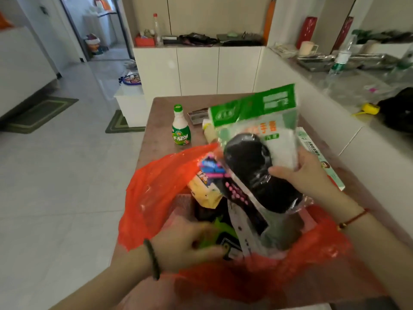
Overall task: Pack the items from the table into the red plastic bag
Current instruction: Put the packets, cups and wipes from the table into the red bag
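Red plastic bag [156, 186] is lying open on the table [161, 121] while the right hand [306, 173], clamping a green-topped packet [257, 106] and a black wrapped pack [248, 166] above its mouth, is best lowering both upright beside the left hand [190, 245], whose curled fingers are gripping a green item [223, 224] inside.

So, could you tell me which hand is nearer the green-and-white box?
Right. The right hand holds packets beside the green-and-white box; the left hand reaches into the red plastic bag.
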The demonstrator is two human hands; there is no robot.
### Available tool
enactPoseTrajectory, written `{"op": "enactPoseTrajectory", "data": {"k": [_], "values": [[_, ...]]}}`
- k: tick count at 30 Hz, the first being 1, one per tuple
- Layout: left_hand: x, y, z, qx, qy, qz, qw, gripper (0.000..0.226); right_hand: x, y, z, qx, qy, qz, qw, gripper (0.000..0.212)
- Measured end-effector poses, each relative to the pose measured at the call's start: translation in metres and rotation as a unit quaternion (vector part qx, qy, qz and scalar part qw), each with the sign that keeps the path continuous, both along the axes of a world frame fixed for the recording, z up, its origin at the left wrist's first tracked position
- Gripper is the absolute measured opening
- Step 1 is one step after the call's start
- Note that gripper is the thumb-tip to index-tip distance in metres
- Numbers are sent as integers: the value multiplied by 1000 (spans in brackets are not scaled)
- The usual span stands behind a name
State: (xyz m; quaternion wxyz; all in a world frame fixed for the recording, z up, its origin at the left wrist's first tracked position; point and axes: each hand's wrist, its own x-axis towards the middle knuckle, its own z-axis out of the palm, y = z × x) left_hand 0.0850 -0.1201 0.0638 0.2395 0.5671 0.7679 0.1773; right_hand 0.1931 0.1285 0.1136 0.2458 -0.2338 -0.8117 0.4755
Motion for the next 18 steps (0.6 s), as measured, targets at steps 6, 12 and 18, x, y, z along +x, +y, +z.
{"op": "enactPoseTrajectory", "data": {"k": [6,12,18], "values": [[13,-28,-28,-147,159,-108,970,50,-8,9,-47,118,-319,205,918,43],[9,-31,-20,-55,59,-113,990,59,-11,13,-83,105,-388,100,910,54],[0,-28,-18,-30,17,-100,994,65,-7,39,-103,53,-345,-143,926,43]]}}
